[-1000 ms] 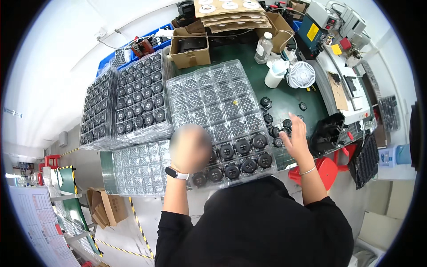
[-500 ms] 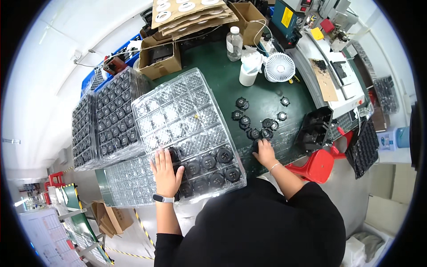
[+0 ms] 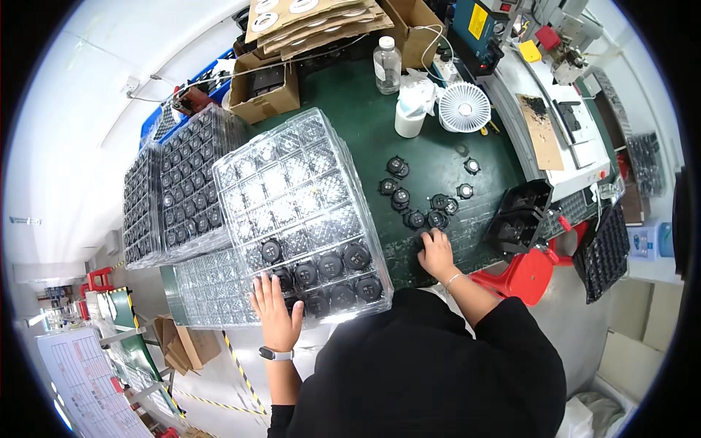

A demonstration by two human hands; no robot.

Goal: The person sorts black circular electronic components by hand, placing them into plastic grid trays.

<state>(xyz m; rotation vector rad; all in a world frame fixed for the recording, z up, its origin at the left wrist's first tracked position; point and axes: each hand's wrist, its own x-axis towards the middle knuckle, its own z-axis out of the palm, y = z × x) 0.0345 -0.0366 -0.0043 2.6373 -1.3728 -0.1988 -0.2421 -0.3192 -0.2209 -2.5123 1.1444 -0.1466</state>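
A clear plastic tray [image 3: 281, 182] of square pockets lies on top of a stack on the bench. Round black watch-case-like parts [image 3: 331, 265] fill several pockets along its near side. My left hand [image 3: 278, 315] lies over the tray's near left corner, fingers stretched out, partly covering parts there. On the green bench right of the tray, my right hand [image 3: 438, 257] has its fingers bent down and drawn together; whatever is under the fingertips is hidden. Just beyond it lie several loose black watch-like parts [image 3: 414, 219] with lugs, two [image 3: 465, 190] set apart to the right.
Stacked filled trays [image 3: 188, 175] stand at the left. A white fan [image 3: 465, 107], a white canister [image 3: 409, 121] and a clear bottle [image 3: 387, 67] are at the back. A black bin [image 3: 520, 212] sits at the bench's right edge, near a red stool [image 3: 522, 277].
My left hand has drawn back toward the tray's near edge, uncovering a black part in its pocket. The right hand stays beside the loose parts. The whole view has shifted slightly.
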